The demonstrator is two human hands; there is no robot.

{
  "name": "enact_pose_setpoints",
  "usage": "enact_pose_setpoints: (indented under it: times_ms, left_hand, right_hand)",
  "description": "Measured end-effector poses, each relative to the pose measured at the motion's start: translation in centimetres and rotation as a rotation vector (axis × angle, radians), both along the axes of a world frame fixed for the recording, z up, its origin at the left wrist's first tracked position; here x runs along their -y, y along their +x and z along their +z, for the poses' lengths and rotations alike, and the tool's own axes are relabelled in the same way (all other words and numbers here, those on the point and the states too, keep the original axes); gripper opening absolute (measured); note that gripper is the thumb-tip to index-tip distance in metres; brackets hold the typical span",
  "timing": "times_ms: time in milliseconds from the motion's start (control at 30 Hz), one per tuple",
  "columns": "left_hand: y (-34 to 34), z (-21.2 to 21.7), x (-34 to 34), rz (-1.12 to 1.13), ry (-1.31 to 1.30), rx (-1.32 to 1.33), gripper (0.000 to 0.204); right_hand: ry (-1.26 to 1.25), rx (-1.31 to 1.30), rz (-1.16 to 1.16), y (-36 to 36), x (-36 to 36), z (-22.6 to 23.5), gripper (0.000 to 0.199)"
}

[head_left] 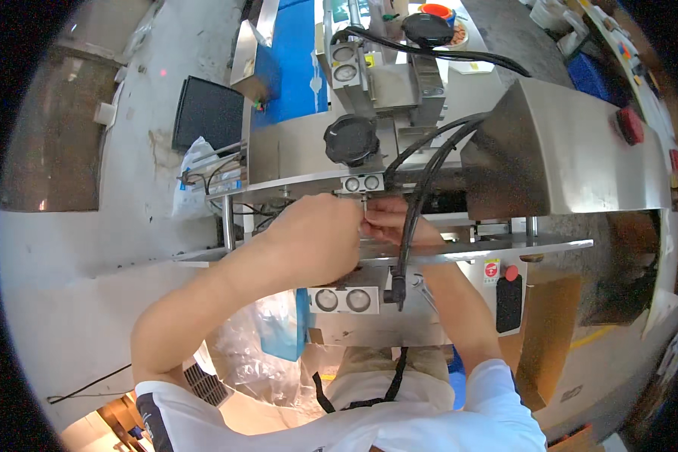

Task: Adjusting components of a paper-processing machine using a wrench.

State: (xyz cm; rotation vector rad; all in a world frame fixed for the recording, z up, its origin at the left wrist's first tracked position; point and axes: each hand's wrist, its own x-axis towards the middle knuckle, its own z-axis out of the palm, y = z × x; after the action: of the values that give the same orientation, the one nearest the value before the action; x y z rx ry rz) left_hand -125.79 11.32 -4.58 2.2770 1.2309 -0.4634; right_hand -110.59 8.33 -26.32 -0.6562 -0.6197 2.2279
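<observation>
Both my hands are inside the metal machine, just below a silver block [362, 183] with two round ends. My left hand [318, 235] is curled closed, its back toward me, and what its fingertips hold is hidden. My right hand [403, 222] meets it from the other side with its fingers bent together in a pinch. Between the two hands a thin metal rod [364, 205] hangs under the block, and the fingertips are close around its lower end. Whatever small piece they grip there is too small to make out.
Black cables [422, 192] hang down in front of my right hand. Above stands a black knob [352, 140]; a wrench [427, 292] lies on the lower ledge. To the right are a steel housing [580, 147] and a red button [511, 273]. A blue belt [294, 60] runs away behind.
</observation>
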Motion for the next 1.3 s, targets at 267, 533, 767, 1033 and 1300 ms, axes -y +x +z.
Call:
enact_pose_setpoints:
  times_ms: [267, 533, 767, 1033, 1300]
  left_hand:
    - [2.9, 1.7, -0.2, 0.044, -0.183, -0.035, 0.024]
    - [5.2, 2.8, -0.3, -0.006, -0.239, -0.019, 0.026]
    - [3.2, 2.1, 0.9, 0.160, -0.199, 0.245, 0.029]
    - [2.5, 2.0, 0.3, 0.065, -0.049, 0.264, 0.028]
    - [-6.4, -1.6, 0.5, 0.561, -0.379, 0.567, 0.029]
  right_hand:
    - [-0.023, -0.237, -0.074, -1.0, 0.6, -1.4, 0.020]
    - [0.139, -0.217, 0.000, 0.0, 0.0, -1.3, 0.012]
    - [0.063, -0.155, 0.037, -0.1, -0.1, -1.2, 0.017]
    - [-0.001, -0.136, -0.051, 0.1, 0.0, -2.2, 0.020]
    - [0.080, 0.000, 0.008, -0.3, -0.2, -2.2, 0.022]
